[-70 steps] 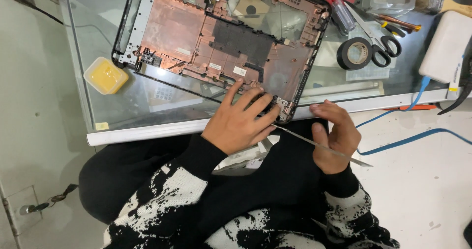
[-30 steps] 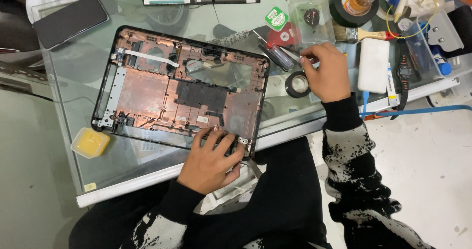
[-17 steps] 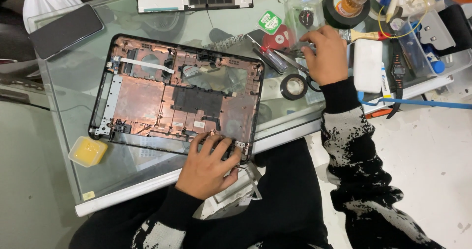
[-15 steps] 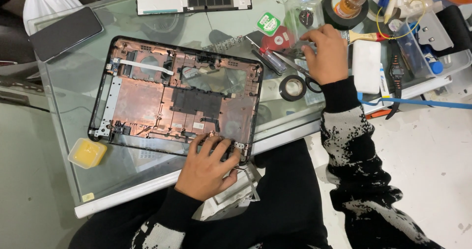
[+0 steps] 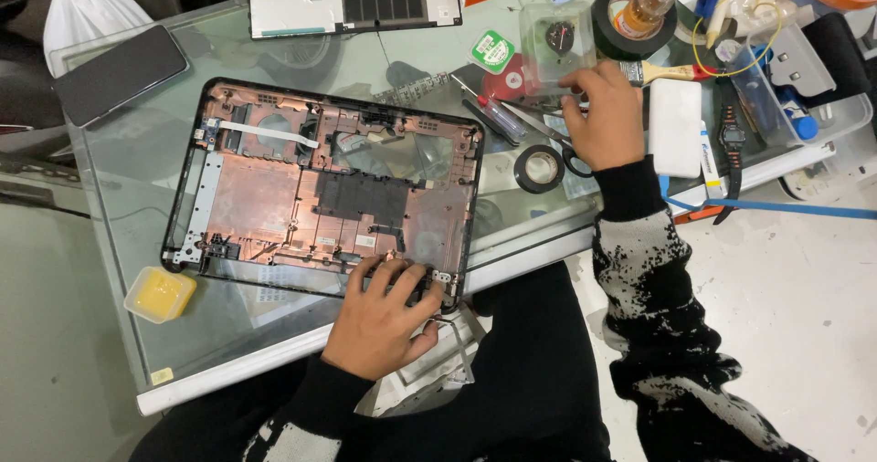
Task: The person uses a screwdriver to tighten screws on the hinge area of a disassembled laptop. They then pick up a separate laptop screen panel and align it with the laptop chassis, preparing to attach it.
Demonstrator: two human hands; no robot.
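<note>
While the left hand (image 5: 379, 320) presses flat, fingers spread, on the laptop shell (image 5: 324, 193), the right hand (image 5: 603, 120) at two o'clock curls among tools; whether it grips one I cannot tell. Picking one cleanly comes next, I judge.

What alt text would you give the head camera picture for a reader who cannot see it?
A person's left hand presses on the near edge of an opened laptop shell on a glass table, while the right hand reaches among small tools beside a tape roll. A phone lies at the far left.
</note>
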